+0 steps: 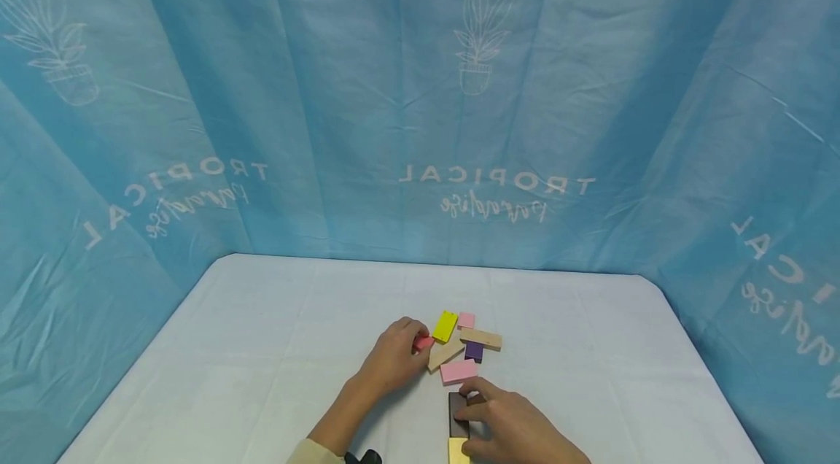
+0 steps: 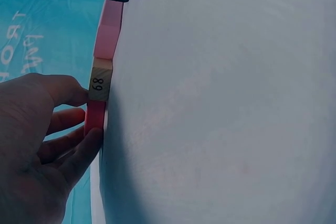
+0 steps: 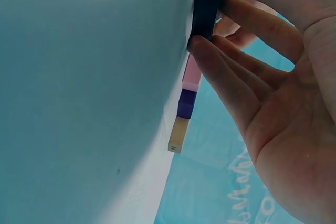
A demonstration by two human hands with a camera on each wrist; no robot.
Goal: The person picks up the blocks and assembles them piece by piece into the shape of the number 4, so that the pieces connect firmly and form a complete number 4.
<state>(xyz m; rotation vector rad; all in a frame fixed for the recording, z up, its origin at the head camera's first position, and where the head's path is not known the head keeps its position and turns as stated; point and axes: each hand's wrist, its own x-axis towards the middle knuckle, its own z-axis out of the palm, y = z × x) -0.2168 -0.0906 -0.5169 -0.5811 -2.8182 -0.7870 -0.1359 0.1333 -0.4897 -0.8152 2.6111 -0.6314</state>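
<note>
My left hand (image 1: 396, 356) holds a small red block (image 1: 424, 342) by its ends; the same red block (image 2: 94, 116) shows between thumb and fingers in the left wrist view. It lies beside a plain wooden block (image 1: 446, 355), whose end is marked with digits. My right hand (image 1: 510, 422) has its fingers around a dark block (image 1: 459, 406), one fingertip at the far end. A pale yellow block (image 1: 457, 451) abuts the dark one at the near end, close to the thumb. In the right wrist view the dark block (image 3: 207, 11) stays flat on the table.
Beyond the hands lie a larger pink block (image 1: 459, 372), a purple block (image 1: 474, 352), another wooden block (image 1: 481, 338), a bright yellow block (image 1: 445, 327) and a small pink block (image 1: 466, 320). The white-covered table (image 1: 295, 318) is bordered by blue printed curtains (image 1: 354, 121).
</note>
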